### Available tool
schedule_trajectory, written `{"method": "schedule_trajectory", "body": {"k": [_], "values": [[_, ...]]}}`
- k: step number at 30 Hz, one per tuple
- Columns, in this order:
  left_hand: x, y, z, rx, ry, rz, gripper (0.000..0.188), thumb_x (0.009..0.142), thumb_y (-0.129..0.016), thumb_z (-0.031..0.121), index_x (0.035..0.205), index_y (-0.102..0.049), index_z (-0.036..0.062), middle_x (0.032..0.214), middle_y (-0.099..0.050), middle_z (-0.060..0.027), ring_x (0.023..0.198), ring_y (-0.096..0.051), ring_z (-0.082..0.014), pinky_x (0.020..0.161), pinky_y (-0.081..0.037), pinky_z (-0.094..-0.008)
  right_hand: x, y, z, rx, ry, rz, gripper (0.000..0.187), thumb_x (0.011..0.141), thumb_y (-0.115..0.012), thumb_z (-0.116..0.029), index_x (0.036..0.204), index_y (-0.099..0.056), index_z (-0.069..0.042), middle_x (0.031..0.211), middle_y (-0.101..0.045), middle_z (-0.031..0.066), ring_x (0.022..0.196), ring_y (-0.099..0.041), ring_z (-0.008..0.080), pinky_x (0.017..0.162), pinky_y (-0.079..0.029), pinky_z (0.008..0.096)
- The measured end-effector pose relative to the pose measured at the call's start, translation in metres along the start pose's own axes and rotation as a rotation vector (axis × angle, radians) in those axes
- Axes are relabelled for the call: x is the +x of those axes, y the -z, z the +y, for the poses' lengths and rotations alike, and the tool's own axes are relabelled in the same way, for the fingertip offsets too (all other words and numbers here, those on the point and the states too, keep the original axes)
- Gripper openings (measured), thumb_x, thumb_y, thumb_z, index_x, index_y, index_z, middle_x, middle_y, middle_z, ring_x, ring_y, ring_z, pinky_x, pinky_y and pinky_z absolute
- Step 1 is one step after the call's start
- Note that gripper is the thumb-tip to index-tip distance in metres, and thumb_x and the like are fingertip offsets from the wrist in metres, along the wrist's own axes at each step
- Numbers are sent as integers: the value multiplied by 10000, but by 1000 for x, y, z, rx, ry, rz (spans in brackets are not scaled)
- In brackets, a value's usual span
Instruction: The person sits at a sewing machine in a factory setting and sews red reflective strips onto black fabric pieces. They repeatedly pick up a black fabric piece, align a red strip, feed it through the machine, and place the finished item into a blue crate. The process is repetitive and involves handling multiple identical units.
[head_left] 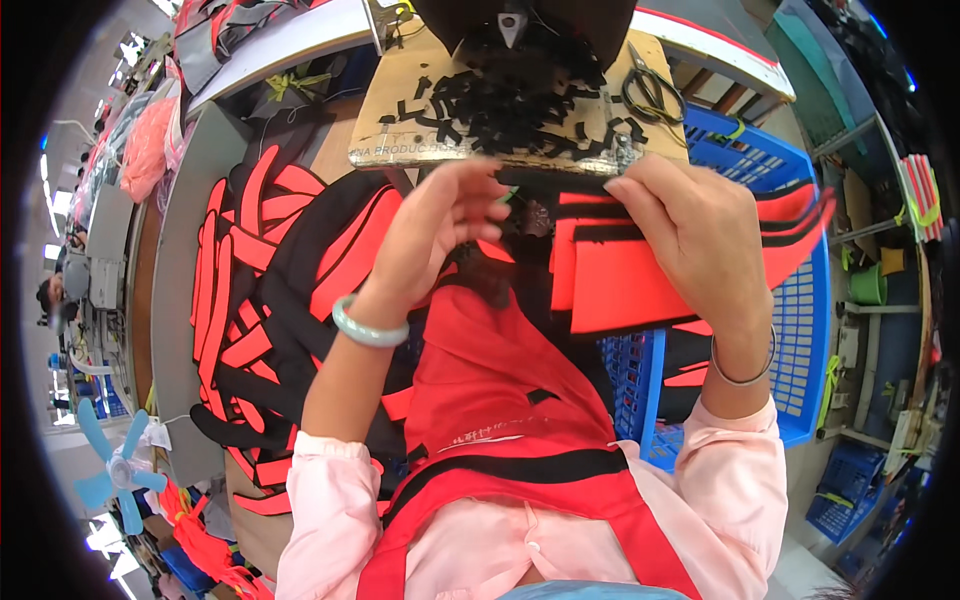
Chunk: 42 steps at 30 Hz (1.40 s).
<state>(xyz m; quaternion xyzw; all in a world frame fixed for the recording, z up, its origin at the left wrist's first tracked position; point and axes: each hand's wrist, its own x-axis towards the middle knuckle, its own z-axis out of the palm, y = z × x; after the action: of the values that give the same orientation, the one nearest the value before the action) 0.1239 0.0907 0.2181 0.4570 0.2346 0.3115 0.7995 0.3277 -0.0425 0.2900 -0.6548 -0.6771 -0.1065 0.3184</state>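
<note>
My right hand [700, 235] pinches bright coral-red fabric pieces [630, 285] with black edging by their upper edge, above a blue plastic basket. The pieces hang down, overlapping, and stretch out past the hand to the right. My left hand [450, 215] hovers in front of the wooden board, its fingers curved and apart, slightly blurred, with nothing in them. On that board [390, 110] lies a heap of small black scraps [500, 100], around the base of a dark machine [520, 30]. Black-handled scissors [652, 88] rest at the board's right end.
To the left, a grey-walled bin [190, 240] holds piled coral-red and black strips [300, 240]. The blue basket [800, 330] stands at the right, with more pieces inside. A red apron [490, 380] covers my lap. A light-blue fan [122, 468] is at the lower left.
</note>
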Motion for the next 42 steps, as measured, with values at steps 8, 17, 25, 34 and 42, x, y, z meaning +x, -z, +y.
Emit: {"method": "schedule_trajectory", "body": {"k": [8,17,25,34,42], "values": [[59,-4,35,353,-64,-85,245,924,-637,261,1000,-643,29,835,-650,-19,733,-608,-81,649,-490,-216,45,-41,25,-47,-19,-64,276,909,-601,-300,766,-604,-64,621,-607,113,577,-610,302,511,-455,393],[116,2,28,21,-16,32,153,895,-675,212,843,-590,96,722,-552,37,605,-482,-57,504,-350,-210,77,-76,61,45,-137,-53,291,932,-578,-299,809,-609,-37,590,-570,175,572,-572,378,509,-432,439],[138,11,23,-120,44,87,160,868,-703,195,849,-607,68,692,-540,35,602,-483,-68,506,-349,-226,93,-87,69,16,-182,-103,333,942,-547,-340,828,-624,-37,632,-604,176,612,-593,389,540,-461,452],[156,15,26,-138,56,89,159,862,-707,176,865,-615,46,711,-539,16,611,-481,-87,501,-347,-230,98,-104,89,17,-140,-5,333,937,-542,-379,886,-664,-74,708,-643,176,683,-617,402,572,-489,462],[162,14,27,-246,19,103,199,862,-723,219,856,-610,56,718,-539,13,609,-473,-98,490,-346,-233,99,-102,88,-7,-143,4,337,939,-541,-383,892,-652,-68,678,-634,167,658,-618,389,553,-483,458]]}}
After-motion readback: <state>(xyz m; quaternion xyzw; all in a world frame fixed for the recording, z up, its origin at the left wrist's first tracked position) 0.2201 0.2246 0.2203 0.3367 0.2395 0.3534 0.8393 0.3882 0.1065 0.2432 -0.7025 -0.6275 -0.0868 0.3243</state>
